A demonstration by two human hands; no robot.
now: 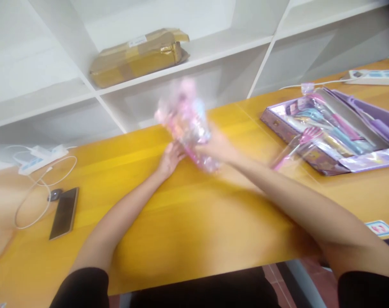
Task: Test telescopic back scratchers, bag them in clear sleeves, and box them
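Observation:
A pink, glossy bag of small colourful pieces [190, 124], smeared by motion, is tilted up over the far middle of the table. My right hand [216, 145] is closed around its right side; the exact contents are too blurred to name. Close to the bag's lower left edge is my left hand [172, 158], palm low over the wood and fingers loosely stretched toward the bag. Whether those fingertips touch it I cannot tell.
On the right, a purple open box [297, 128] holds wrapped colourful tools, with a pink wrapped fork-like tool [297, 145] leaning over its edge. A phone [64, 213], a white cable [48, 184] and a power strip [42, 158] lie left. A taped carton [139, 55] sits on the shelf.

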